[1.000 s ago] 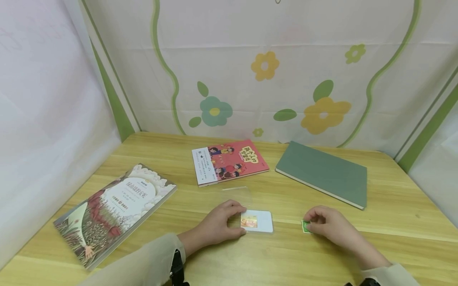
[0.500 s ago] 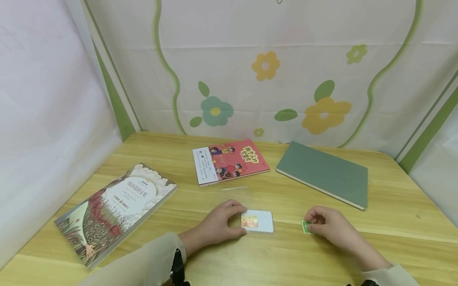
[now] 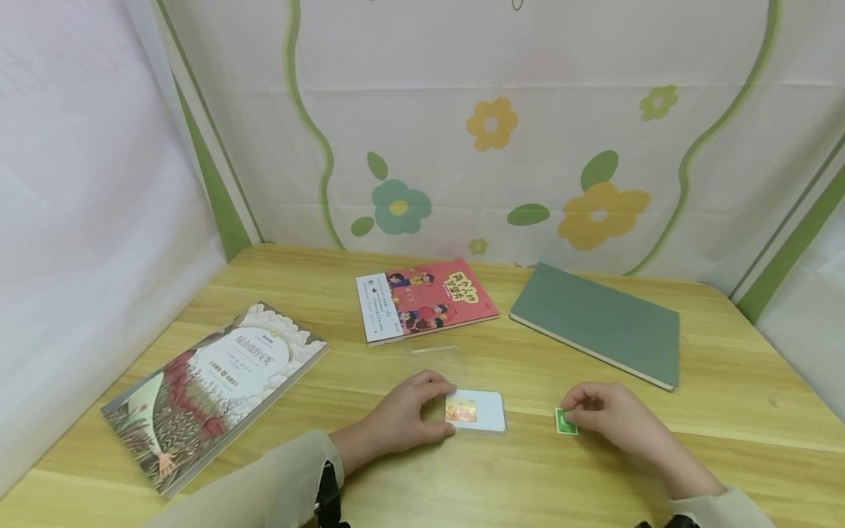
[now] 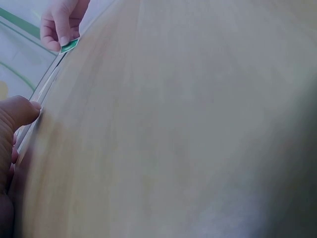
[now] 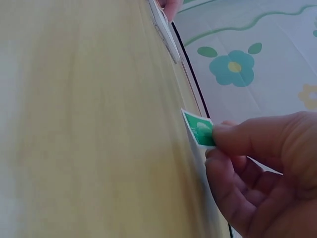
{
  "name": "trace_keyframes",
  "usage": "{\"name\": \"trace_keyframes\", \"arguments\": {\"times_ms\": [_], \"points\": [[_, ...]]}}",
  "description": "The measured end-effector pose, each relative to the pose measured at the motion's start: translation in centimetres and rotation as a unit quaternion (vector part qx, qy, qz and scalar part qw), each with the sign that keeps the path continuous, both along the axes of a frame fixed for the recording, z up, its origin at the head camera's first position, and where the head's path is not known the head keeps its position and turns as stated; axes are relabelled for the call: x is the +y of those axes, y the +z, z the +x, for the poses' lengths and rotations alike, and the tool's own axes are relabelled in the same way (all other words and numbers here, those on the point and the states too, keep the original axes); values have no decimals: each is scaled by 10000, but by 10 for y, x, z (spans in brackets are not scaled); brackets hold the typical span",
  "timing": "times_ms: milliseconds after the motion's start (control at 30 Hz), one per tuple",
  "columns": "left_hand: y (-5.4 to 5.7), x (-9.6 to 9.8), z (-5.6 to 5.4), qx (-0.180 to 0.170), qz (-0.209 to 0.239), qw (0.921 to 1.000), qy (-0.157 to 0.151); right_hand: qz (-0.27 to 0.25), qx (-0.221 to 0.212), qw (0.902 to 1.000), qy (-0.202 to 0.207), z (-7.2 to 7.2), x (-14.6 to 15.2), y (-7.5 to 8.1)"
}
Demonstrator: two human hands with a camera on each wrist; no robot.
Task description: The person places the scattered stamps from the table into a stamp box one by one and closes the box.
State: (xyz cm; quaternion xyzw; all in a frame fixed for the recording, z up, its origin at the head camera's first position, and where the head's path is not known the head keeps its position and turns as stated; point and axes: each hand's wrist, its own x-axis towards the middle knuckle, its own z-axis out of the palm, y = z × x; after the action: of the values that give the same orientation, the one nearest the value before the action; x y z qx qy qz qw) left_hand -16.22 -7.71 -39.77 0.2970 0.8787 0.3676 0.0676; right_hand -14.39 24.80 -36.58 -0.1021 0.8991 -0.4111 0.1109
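Thumb and fingers of my left hand (image 3: 405,416) hold the left end of a small flat white case (image 3: 490,411) with clear edges, lying on the table. On its left half is a gold and orange stamp (image 3: 461,411). To the right, my right hand (image 3: 610,416) pinches a small green stamp (image 3: 565,422) with a white border by one corner. The right wrist view shows this green stamp (image 5: 199,131) tilted between thumb and index finger, close over the wood. Behind the case lies a thin clear plastic piece (image 3: 441,359).
A pink-red book (image 3: 436,293) lies at the back middle, and a dark green hardcover (image 3: 597,323) at the back right. Another illustrated book (image 3: 224,374) is on the left of the wooden table (image 3: 502,484). A flower-printed curtain (image 3: 422,147) hangs behind.
My right fingers have shifted slightly on the green stamp, so more of it shows now. The left hand and the case stay in place.
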Motion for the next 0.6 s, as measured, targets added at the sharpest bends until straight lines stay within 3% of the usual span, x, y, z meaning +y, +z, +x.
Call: {"name": "trace_keyframes", "arguments": {"times_ms": [233, 600], "points": [[0, -1, 0, 4, 64, 10000, -9, -526, -325, 9981, 60, -4, 2, 0], [-1, 0, 0, 102, 53, 9999, -65, -789, -238, 9966, 54, -8, -9, 3]]}}
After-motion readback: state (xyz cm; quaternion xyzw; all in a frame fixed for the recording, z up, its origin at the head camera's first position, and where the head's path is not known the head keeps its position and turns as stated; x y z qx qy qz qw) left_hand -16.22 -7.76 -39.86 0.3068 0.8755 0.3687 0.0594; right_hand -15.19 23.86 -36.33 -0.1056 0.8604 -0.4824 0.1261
